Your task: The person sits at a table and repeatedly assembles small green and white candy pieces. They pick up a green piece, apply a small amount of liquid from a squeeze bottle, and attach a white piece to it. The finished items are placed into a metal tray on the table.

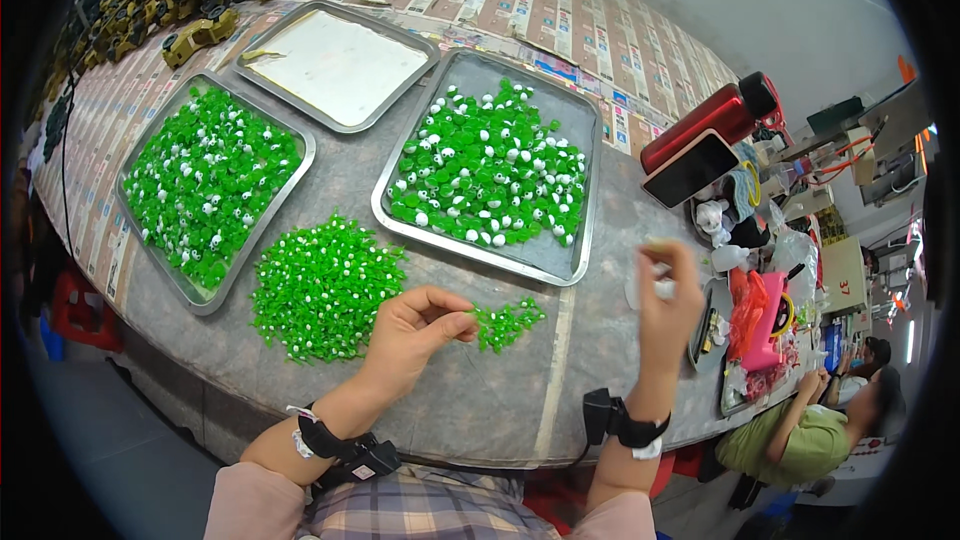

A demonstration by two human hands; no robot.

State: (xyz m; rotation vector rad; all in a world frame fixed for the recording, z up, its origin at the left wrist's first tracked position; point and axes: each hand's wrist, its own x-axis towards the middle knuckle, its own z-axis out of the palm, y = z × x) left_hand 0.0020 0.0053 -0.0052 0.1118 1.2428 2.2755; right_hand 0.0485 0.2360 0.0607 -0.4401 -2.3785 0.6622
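Observation:
My left hand is over the table, thumb and fingertips pinched together; anything between them is too small to make out. Its fingertips are beside a little pile of small green pieces with white dots. A larger heap of the same small green pieces lies left of that hand. Farther right, my right hand is raised with fingers curled in to the thumb, slightly blurred; what it holds, if anything, is hidden. Just beside its fingers is a whitish, partly covered thing on the table.
Two metal trays, a left one and a middle one, hold green pieces with white balls. Behind them is a white-lined tray. A red bottle, phone and pink holder stand right. A green-shirted person sits nearby.

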